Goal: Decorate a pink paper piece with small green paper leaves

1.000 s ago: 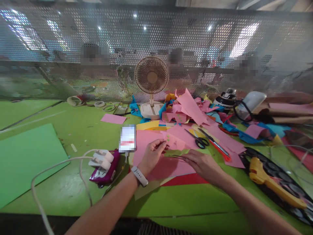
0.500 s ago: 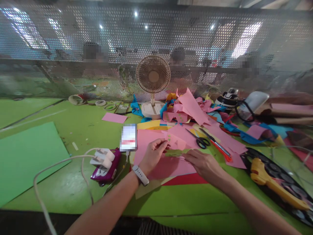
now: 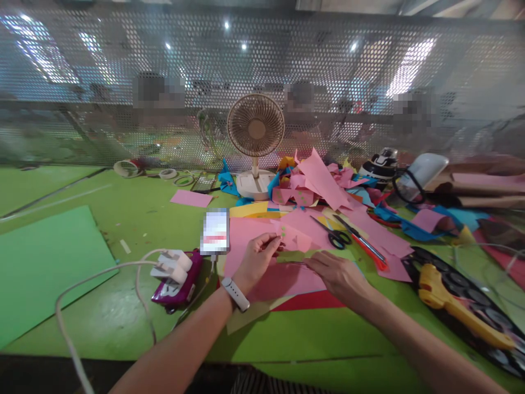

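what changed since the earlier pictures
Very little: the right hand may have edged slightly toward the left hand. No new grip or release shows; the thin tool stays in the right hand. Scissors, phone and fan stayed put.

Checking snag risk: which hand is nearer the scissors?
Right. The right hand is just on the near side of the scissors; the left hand is farther off, to their left.

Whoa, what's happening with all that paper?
Someone has both hands over pink paper. The left hand is curled by a green-dotted scrap; whether it grips it is hard to tell. The right hand holds a thin tool. Scissors lie just beyond, and a fan stands farther back.
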Motion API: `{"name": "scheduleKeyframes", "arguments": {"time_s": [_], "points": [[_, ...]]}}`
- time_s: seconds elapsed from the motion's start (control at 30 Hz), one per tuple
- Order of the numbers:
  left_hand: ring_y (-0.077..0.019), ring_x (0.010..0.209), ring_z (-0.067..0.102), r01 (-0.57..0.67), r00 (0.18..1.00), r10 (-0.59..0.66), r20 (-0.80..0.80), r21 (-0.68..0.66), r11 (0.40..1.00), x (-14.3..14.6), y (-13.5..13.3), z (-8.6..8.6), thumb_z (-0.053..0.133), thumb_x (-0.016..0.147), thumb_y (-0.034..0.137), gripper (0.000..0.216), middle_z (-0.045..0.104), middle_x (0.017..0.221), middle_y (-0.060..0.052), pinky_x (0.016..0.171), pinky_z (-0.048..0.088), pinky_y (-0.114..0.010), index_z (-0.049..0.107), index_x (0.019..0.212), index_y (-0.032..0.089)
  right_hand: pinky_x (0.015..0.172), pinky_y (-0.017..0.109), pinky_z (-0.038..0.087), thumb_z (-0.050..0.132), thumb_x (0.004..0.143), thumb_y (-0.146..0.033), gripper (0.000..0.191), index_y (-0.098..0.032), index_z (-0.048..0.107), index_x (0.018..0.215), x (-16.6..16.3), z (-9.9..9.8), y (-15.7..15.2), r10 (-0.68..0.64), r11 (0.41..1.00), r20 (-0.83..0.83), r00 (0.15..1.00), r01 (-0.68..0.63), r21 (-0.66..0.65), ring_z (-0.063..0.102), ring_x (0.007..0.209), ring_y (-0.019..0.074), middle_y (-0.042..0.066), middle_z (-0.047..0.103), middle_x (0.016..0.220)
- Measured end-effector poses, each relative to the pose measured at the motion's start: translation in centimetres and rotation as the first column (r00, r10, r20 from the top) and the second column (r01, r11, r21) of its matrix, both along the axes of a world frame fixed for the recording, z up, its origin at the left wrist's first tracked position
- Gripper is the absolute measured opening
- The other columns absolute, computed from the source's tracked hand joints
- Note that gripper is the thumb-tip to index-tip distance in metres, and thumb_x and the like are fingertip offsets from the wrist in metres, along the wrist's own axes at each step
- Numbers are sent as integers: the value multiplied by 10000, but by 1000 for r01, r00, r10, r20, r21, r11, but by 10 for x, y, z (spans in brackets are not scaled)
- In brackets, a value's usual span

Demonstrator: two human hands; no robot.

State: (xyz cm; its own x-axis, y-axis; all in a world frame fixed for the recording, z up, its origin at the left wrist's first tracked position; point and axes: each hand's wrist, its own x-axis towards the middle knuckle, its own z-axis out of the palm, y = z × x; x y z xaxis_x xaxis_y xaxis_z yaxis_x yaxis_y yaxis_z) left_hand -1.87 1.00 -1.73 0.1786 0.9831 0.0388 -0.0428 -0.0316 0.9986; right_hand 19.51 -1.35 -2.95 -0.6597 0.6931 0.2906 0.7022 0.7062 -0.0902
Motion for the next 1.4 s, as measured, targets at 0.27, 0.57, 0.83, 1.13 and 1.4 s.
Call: {"name": "scheduleKeyframes", "arguments": {"time_s": [0.27,0.57,0.83,1.13,1.4], "points": [[-179,812,600,6,1000,-6,15,-17,1000,0,1,2,560,773,366,248,647,832,-63,700,479,-280,625,880,152,726,281,467,335,869,-89,324,-196,580,1053,-2,6,-3,-39,997,-140,989,28,-75,572,841,162,69,623,932],[-158,755,591,16,1000,-15,11,-33,999,0,2,0,568,769,364,239,634,782,-44,687,471,-276,620,871,154,602,256,438,391,893,-215,227,-181,602,970,-3,24,-3,-194,930,-445,874,20,-367,552,663,141,40,588,760],[-129,674,569,112,993,-110,31,-53,992,0,-1,3,538,795,377,239,607,739,-30,658,467,-263,605,797,148,619,249,413,414,885,-216,193,-179,595,941,8,29,1,-243,925,-464,852,59,-376,543,681,134,34,580,790],[-149,757,569,72,997,-72,2,-48,996,-1,-4,12,547,779,408,262,607,846,-46,646,475,-253,613,835,160,683,256,416,400,889,-216,206,-186,600,929,5,54,15,-119,960,-344,932,20,-278,562,764,145,38,613,825],[-133,685,557,47,998,-48,-33,-22,999,-5,-2,12,516,806,376,248,593,754,-37,584,441,-224,608,810,146,673,252,396,411,884,-209,204,-193,609,933,-1,72,31,-55,965,-223,973,-5,-263,564,780,148,34,620,855]]}}
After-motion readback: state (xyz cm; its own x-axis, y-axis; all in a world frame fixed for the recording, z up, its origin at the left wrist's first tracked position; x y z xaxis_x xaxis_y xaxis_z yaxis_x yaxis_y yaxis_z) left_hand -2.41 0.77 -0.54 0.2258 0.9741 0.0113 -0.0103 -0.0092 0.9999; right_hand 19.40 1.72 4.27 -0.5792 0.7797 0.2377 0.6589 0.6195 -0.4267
